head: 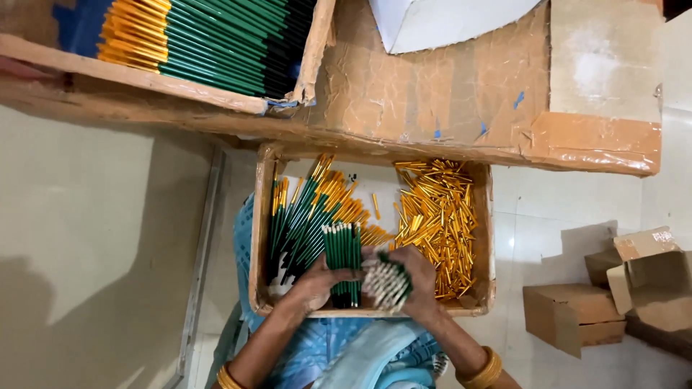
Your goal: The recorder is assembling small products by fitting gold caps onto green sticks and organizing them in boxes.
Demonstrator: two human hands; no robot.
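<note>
Both hands work low over a shallow cardboard tray [258, 238] that rests on the person's lap. Left hand [317, 282] wraps around an upright bunch of green pencils [343, 256], their pale ends pointing up and level, apparently so the bunch stays squared. Right hand [414, 277] closes around a second bundle [386, 284], tilted so its pale tips face the camera, touching the first bunch. Loose green pencils with gold caps [306, 216] lie fanned in the tray's left half, and a heap of gold caps [436, 216] fills its right half, kept apart within easy reach. Above, a worn cardboard tabletop [432, 94] carries a box of neatly stacked pencils [209, 36]. Small cardboard boxes [598, 302] sit on the floor to the right.
</note>
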